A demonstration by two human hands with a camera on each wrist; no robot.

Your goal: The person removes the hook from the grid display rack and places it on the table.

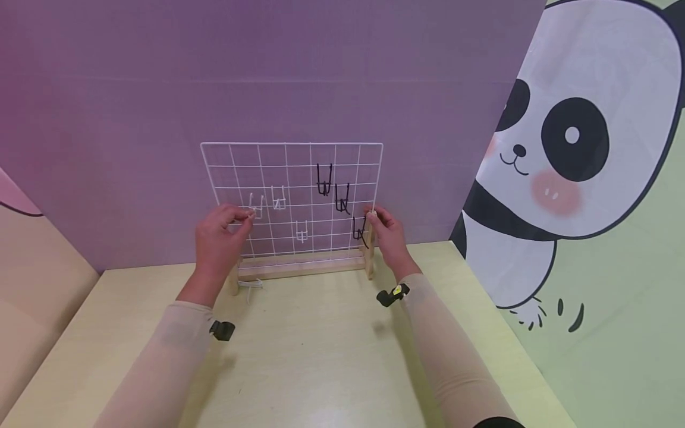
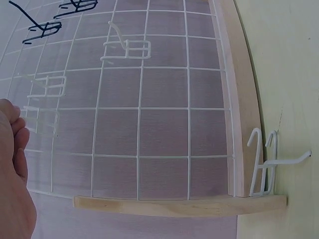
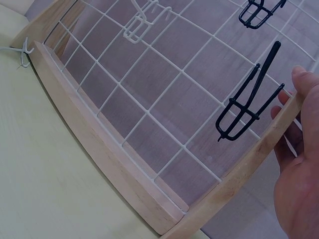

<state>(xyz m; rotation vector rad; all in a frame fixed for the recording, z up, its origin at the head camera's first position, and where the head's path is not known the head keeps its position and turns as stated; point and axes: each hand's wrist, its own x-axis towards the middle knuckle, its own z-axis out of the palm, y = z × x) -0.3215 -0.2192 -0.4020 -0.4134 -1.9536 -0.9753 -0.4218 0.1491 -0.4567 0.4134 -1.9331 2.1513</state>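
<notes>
A white wire grid panel (image 1: 291, 144) stands upright in a wooden stand (image 1: 305, 271). My left hand (image 1: 219, 238) is at the grid's left side, thumb and forefinger pinching a white wire hook (image 1: 257, 209) on the mesh. In the left wrist view, the curled fingers (image 2: 20, 144) partly hide that hook's near end. My right hand (image 1: 389, 235) grips the stand's right wooden post (image 3: 249, 169) between thumb and fingers. Two more white hooks (image 1: 279, 199) hang on the grid. Toward its right side hang three black hooks (image 1: 342, 199), the lowest beside my right hand.
One loose white hook (image 2: 264, 164) lies on the pale wooden table (image 1: 310, 345), against the stand's left foot. A purple wall (image 1: 299, 71) rises right behind the grid. On the right wall is a large panda picture (image 1: 583, 178).
</notes>
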